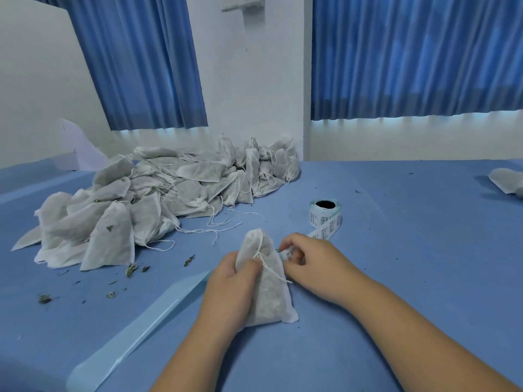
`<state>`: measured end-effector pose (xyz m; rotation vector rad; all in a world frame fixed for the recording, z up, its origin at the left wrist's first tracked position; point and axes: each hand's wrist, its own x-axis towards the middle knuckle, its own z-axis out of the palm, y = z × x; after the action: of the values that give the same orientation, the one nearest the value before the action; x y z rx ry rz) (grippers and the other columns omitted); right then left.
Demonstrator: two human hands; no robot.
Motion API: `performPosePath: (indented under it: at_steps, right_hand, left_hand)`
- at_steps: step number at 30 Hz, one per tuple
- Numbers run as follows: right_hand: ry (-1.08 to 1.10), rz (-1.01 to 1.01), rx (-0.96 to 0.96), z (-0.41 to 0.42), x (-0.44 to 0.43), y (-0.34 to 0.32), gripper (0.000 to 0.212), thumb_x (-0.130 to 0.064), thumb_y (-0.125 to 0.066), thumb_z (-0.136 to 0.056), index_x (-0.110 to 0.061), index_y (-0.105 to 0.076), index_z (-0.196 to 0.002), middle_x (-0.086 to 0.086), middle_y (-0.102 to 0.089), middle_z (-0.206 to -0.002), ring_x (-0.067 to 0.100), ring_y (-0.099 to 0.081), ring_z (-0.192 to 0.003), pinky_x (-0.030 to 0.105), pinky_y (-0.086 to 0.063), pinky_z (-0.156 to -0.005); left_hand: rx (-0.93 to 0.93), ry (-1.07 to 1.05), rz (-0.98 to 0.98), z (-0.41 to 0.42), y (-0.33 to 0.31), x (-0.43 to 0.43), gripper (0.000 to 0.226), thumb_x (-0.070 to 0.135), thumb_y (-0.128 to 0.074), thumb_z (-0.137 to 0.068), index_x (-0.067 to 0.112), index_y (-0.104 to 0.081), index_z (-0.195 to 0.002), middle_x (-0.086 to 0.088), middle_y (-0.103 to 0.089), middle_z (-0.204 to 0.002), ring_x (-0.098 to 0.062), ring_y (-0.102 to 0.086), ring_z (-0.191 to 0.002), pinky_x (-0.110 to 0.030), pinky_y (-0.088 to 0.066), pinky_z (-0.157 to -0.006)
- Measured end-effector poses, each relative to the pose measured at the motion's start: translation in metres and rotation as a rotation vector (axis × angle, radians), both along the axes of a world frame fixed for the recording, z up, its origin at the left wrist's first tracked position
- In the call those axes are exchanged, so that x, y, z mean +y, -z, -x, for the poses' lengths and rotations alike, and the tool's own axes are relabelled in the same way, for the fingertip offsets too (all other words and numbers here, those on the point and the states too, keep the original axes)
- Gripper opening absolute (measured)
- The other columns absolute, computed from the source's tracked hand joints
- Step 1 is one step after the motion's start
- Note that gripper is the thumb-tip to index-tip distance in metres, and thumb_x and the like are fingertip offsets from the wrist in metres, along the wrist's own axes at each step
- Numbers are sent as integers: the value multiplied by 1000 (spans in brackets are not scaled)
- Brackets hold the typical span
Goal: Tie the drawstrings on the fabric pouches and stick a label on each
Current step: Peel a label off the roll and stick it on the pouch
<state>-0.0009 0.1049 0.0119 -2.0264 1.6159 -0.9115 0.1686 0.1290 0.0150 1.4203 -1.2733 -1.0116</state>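
Observation:
A filled white fabric pouch (267, 284) lies on the blue table in front of me, its tied neck pointing away and its drawstring trailing across it. My left hand (230, 281) grips the pouch's left side, thumb on top. Just right of the pouch, my right hand (311, 261) pinches a white barcode label (288, 254) at the end of the label strip. The strip runs back to a label roll (325, 212) standing farther right.
A big heap of several white pouches (158, 193) with loose strings covers the left and back of the table. Another pouch (506, 179) lies at the far right edge. Dried herb bits (131, 269) and a pale blue tape strip (147, 321) lie near left.

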Motion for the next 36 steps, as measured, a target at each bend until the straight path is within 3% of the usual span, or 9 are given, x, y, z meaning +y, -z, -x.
performPosePath:
  at_steps: [4, 8, 13, 17, 24, 36]
  right_hand:
    - [35, 72, -13, 1, 2, -1, 7, -33, -64, -85, -32, -58, -83, -10, -62, -79, -4, -51, -66, 14, -41, -60]
    - [63, 95, -31, -2, 5, -2, 11, -33, -67, -83, -27, -60, -79, -10, -62, -79, -2, -50, -64, 13, -38, -58]
    - [108, 43, -157, -3, 7, -3, 11, -20, -68, -82, -27, -66, -73, -9, -66, -73, -2, -54, -60, 9, -42, -58]
    - [127, 1, -202, -3, 10, -5, 33, -2, -58, -81, -34, -65, -76, -5, -67, -71, 8, -65, -66, 15, -47, -63]
    - [219, -13, -251, -4, 13, -6, 27, -5, -58, -79, -32, -54, -83, -12, -67, -70, 1, -60, -69, 8, -41, -54]
    - [221, -157, -195, 6, 17, -19, 20, -8, -57, -77, -25, -67, -82, -11, -54, -63, 2, -45, -50, 15, -34, -48]
  left_hand:
    - [9, 33, 14, -1, 3, -2, 8, 31, -59, -90, 28, -65, -87, 17, -67, -73, 8, -59, -58, -22, -40, -57]
    - [9, 61, 27, -2, 7, -3, 8, 29, -59, -90, 26, -65, -87, 24, -65, -64, 8, -58, -55, -11, -38, -46]
    - [-9, 62, 26, -2, 4, 1, 10, 31, -59, -90, 27, -66, -85, 15, -68, -74, 5, -59, -61, -22, -40, -58]
    - [1, 50, 8, -2, 3, 2, 11, 32, -59, -90, 26, -67, -86, 11, -69, -80, -3, -62, -69, -24, -41, -60]
    - [-13, 31, -22, -3, 1, 3, 11, 33, -58, -91, 26, -66, -89, 6, -70, -88, -10, -64, -80, -26, -40, -61]
    - [-7, -9, -47, -4, 2, -1, 11, 33, -58, -90, 27, -66, -86, 9, -69, -84, -8, -63, -77, -27, -39, -59]
